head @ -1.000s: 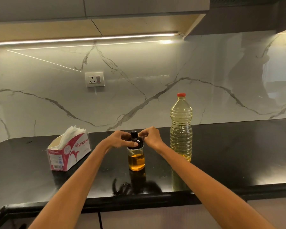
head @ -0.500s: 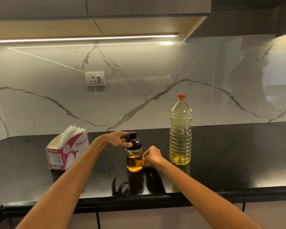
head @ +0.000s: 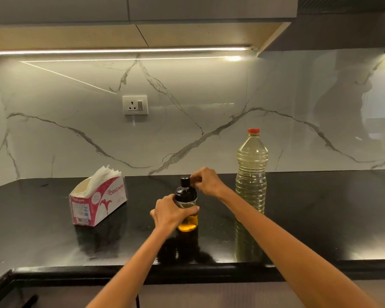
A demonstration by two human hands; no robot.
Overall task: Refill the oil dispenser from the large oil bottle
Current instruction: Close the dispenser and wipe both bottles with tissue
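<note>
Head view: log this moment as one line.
left hand grips small glass oil dispenser body | right hand pinches its black top | large red-capped plastic oil bottle capped, untouched on black counter

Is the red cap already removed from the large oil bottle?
No, the red cap sits on the large oil bottle, which stands untouched.

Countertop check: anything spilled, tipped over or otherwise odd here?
Nothing stands out. The oil dispenser and the capped large oil bottle stand upright, and no oil shows on the countertop. The tissue box sits at an angle, nothing more.
</note>
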